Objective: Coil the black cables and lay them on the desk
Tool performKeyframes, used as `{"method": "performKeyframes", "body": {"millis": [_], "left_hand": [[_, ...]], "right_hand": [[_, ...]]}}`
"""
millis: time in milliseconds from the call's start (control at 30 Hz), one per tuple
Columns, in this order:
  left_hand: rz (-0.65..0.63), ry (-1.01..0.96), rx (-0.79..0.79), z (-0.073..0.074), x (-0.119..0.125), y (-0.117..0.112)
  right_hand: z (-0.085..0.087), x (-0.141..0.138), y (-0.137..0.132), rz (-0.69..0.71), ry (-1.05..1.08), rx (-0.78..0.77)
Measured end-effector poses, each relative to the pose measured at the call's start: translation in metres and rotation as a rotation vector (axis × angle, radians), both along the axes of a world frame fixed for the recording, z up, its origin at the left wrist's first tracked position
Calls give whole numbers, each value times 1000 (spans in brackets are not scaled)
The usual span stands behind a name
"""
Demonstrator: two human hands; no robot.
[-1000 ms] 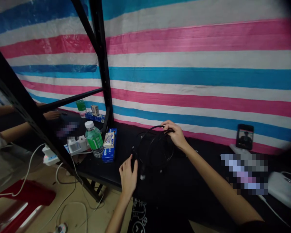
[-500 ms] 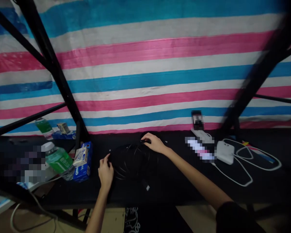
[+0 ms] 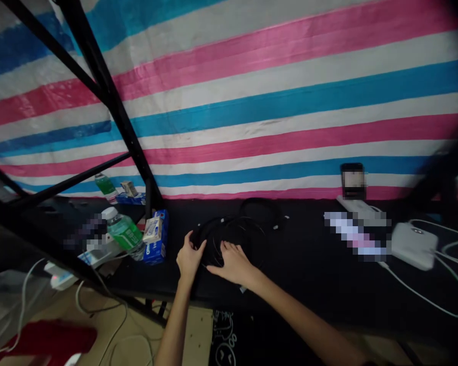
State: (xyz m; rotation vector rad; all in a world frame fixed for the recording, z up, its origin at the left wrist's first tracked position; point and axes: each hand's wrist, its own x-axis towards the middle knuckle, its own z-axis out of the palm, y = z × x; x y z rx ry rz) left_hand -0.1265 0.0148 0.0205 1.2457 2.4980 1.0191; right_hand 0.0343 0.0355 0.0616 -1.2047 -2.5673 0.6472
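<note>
A black cable (image 3: pixel 248 223) lies coiled in loose loops on the black table (image 3: pixel 309 274). My left hand (image 3: pixel 189 258) is at the coil's left edge, with thumb and fingers closed round the loops there. My right hand (image 3: pixel 233 263) rests on the near part of the coil, fingers stretched out flat over the strands. The two hands are close together, almost touching. A small pale plug end (image 3: pixel 243 290) shows just under my right wrist.
A green-labelled water bottle (image 3: pixel 124 232) and a blue biscuit box (image 3: pixel 158 246) with a small carton on it stand left of the coil, beside a black rack post (image 3: pixel 114 109). At right are a white box (image 3: pixel 412 245) with white leads and a propped phone (image 3: pixel 353 180). A striped tarp (image 3: pixel 275 101) backs the table.
My right hand has come from the coil's far side to its near side, next to my left hand. The view has swung slightly back to the left.
</note>
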Motion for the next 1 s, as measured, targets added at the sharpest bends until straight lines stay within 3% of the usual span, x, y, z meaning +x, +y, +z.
{"method": "performKeyframes", "body": {"millis": [167,300,500,700,833,1000], "left_hand": [[-15,6,-46,-3,-3,1],[-25,-9,-56,-6,-4,2],[-22,-81,9,-8,-3,2],[-13,-275,208,-11,-1,-4],[112,-374,417,-10,1,-9],[250,-399,651,-1,6,-14]], "right_hand": [[-30,-8,-9,34,112,168],[-37,2,-1,86,215,211],[-39,21,6,-17,445,108],[-17,47,19,-136,721,51],[8,65,27,-257,859,104],[20,93,36,-383,754,201]]}}
